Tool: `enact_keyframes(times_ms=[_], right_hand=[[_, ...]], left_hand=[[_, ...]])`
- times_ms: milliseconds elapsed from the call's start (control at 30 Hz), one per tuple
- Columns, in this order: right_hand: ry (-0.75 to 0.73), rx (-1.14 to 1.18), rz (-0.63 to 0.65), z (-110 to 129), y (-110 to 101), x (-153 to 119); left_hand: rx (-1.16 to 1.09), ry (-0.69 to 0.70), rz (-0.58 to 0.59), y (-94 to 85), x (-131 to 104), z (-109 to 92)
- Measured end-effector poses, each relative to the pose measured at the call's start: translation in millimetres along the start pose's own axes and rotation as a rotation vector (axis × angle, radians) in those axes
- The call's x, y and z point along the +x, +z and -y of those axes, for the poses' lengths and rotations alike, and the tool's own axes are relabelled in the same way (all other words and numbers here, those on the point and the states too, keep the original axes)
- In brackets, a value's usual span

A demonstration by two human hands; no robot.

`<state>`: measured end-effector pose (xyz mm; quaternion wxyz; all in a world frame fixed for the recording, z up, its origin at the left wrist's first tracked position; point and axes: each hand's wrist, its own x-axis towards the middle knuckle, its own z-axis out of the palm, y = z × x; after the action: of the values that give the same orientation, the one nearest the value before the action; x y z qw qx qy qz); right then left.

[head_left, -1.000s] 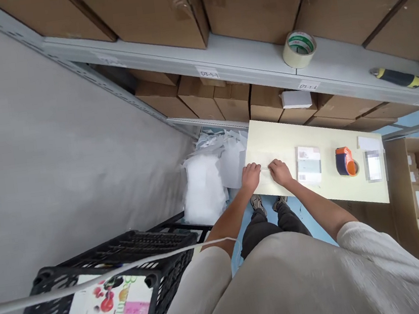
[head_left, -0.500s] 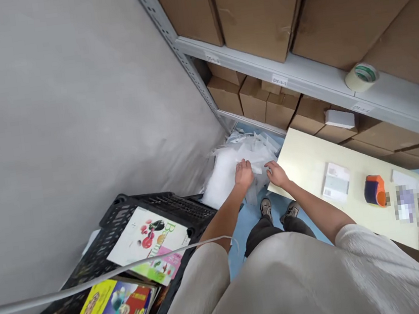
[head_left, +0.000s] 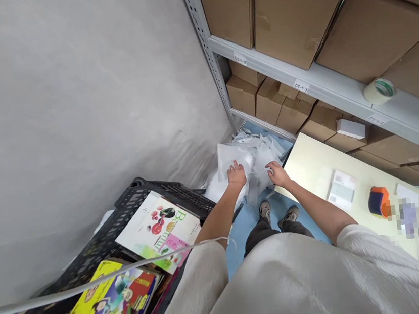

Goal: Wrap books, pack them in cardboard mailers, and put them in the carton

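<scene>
Reaching over the white sheets (head_left: 228, 155) at the table's far left end, we extend our left hand's (head_left: 236, 175) fingers across the top one; we can't tell whether they pinch it. Our right hand (head_left: 278, 174) is open, fingers loosely curled, between pile and table (head_left: 301, 161). The pile probably lies there for easy reach. The dispenser (head_left: 378, 201) stands right of the book (head_left: 341, 189), likely for handiness; the crate (head_left: 137, 187) is near left.

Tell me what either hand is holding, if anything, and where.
The right hand looks empty; whether the left hand grips the white sheet beneath it cannot be told.
</scene>
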<state>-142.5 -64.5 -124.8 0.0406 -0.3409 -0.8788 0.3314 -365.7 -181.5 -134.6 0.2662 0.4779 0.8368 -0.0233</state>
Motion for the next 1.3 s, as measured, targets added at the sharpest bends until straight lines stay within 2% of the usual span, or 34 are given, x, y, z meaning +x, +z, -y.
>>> enact_keyframes(times_ms=[100, 200, 300, 433, 533, 667, 833, 967, 1067, 1167, 1300], right_hand=[[0.022, -0.004, -0.016, -8.3, -4.8, -5.4], [0.058, 0.016, -0.061, -23.3, -14.6, -17.1], [0.103, 0.036, -0.138, -44.0, -30.3, -37.9], [0.215, 0.052, -0.238, -76.5, -55.5, -79.3], [0.310, 0.072, -0.300, -102.5, -72.2, -116.1], [0.422, 0.092, -0.373, -137.0, -88.7, -167.4], [0.646, 0.066, -0.436, -174.3, -101.7, -229.2], [0.813, 0.070, -0.454, -200.0, -105.6, -266.1], [0.868, 0.098, -0.463, -216.6, -103.9, -283.2], [0.889, 0.153, -0.473, -228.7, -99.2, -292.2], [0.920, 0.283, -0.488, -237.1, -93.9, -294.5]], left_hand=[[0.015, 0.069, 0.031, -2.7, -2.4, -18.4], [0.042, 0.163, 0.006, -9.1, -1.1, -48.3], [0.063, 0.279, -0.030, -15.7, 2.1, -88.4], [0.066, 0.463, -0.042, -14.9, 2.1, -153.6], [0.069, 0.600, -0.012, -4.5, -3.1, -204.8], [0.077, 0.761, 0.052, 17.8, -15.1, -267.7], [0.033, 0.906, 0.175, 49.8, -35.0, -331.3], [0.075, 0.997, 0.246, 72.5, -49.0, -369.1], [0.114, 1.009, 0.280, 85.6, -56.1, -390.3], [0.184, 0.964, 0.309, 94.3, -60.5, -404.6], [0.274, 0.905, 0.327, 99.8, -63.9, -413.4]])
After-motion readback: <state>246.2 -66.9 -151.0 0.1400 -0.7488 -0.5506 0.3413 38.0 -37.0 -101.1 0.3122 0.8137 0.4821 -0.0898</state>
